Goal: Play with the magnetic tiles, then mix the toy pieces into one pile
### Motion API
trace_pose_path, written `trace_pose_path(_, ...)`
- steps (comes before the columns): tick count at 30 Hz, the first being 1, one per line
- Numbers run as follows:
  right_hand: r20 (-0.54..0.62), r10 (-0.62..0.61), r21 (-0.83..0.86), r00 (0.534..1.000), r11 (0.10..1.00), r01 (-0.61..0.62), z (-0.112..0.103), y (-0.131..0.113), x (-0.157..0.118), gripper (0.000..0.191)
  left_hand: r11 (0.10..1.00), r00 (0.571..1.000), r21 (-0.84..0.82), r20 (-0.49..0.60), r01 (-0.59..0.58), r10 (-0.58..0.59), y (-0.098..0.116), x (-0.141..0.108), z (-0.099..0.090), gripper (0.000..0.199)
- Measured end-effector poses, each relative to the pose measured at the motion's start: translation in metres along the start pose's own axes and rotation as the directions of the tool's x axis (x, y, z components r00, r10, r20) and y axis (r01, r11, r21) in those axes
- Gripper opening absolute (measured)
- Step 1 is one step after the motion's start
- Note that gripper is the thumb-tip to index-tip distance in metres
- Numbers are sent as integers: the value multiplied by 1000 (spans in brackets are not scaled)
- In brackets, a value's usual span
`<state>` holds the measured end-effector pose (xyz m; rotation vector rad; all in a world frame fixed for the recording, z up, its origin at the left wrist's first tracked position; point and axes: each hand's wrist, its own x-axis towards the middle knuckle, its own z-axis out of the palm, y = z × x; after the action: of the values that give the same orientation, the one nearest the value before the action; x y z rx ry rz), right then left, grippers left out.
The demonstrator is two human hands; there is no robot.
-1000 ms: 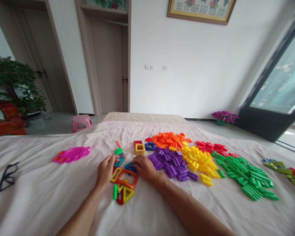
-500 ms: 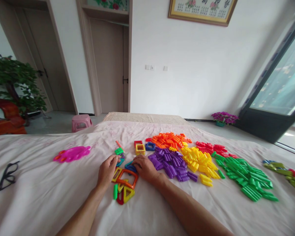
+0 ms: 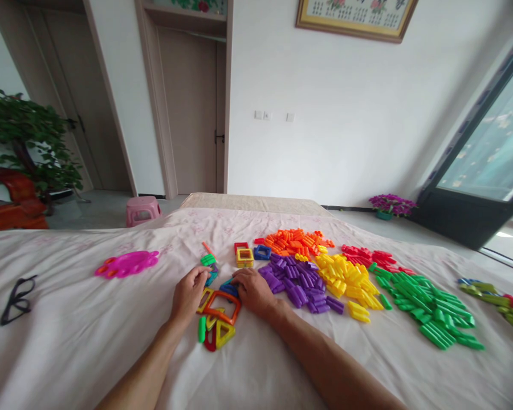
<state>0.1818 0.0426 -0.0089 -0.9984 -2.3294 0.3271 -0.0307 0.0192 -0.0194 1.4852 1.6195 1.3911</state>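
Observation:
My left hand (image 3: 190,293) has its thumb and fingers pinched on the edge of a small teal piece (image 3: 212,277), part of it covered by my fingertips. Fingers curled, my right hand (image 3: 253,291) rests over a blue frame tile (image 3: 229,288) and grips its right side. Just below both hands lies an orange square frame tile (image 3: 236,312), overlapping a yellow frame tile (image 3: 204,300). Nearer me are a yellow triangle tile (image 3: 226,336), a red piece (image 3: 211,340) and a green stick (image 3: 202,329). A green piece (image 3: 207,259) lies beyond my left fingertips.
Sorted heaps of plastic pieces lie right: orange (image 3: 297,242), purple (image 3: 297,285), yellow (image 3: 346,276), red (image 3: 374,257) and green (image 3: 427,307). Yellow square tiles (image 3: 245,265) and a blue tile (image 3: 263,257) sit ahead. Leftward are a magenta tray (image 3: 130,263) and black glasses (image 3: 17,302).
The view has shifted slightly, moving the whole scene a little. Both hands stay at the same pieces, with hardly any visible movement.

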Motion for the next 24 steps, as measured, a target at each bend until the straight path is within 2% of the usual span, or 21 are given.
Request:
trace_pose_path(4, -32, 117, -97, 993, 988, -120, -5, -3, -3, 23, 1000, 1000, 19, -6, 21, -20, -7, 3, 0, 31)
trace_pose_path(8, -73, 146, -118, 987, 981, -154, -8, -4, -4, 29, 999, 1000, 29, -7, 17, -16, -8, 3, 0, 31)
trace_pose_path(14, -204, 160, 106, 966, 984, -141, -4, 3, -2, 36, 998, 1000, 61, 15, 23, -24, -4, 1, -1, 31)
trace_pose_path(19, -365, 191, 231, 911, 967, -110, -4, 8, 1, 31, 997, 1000, 77, 11, 20, -20, -6, 2, -1, 31)
trace_pose_path(24, -425, 279, 339, 861, 931, -134, -2, 12, 4, 24, 995, 1000, 103, 16, 3, -5, -5, 1, -1, 30)
